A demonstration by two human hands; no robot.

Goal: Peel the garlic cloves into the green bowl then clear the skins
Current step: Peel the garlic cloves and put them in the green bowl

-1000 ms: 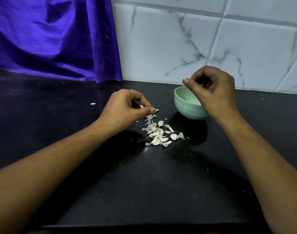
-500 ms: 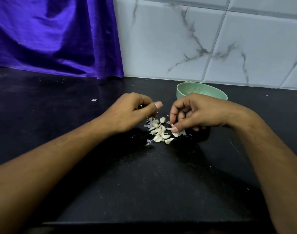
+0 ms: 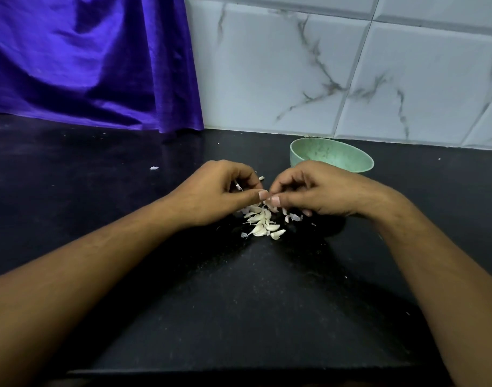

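A pile of garlic cloves and papery skins (image 3: 263, 222) lies on the black counter (image 3: 239, 303). Both hands meet just above it. My left hand (image 3: 219, 191) is curled, with a small shiny blade-like thing (image 3: 238, 187) showing between its fingers, and its thumb tip touches the right thumb. My right hand (image 3: 317, 191) pinches a pale garlic clove (image 3: 268, 201) between thumb and fingers. The green bowl (image 3: 334, 153) stands behind the right hand, which hides its front. What lies inside it cannot be seen.
A purple cloth (image 3: 85, 65) hangs at the back left and a marbled tile wall (image 3: 337, 65) rises behind the bowl. One loose skin scrap (image 3: 154, 168) lies left of the hands. The counter's front edge (image 3: 239, 371) runs near the bottom.
My right hand came from over the bowl down to the pile, picked up a clove and brought it to the left hand. The left hand stayed over the pile.
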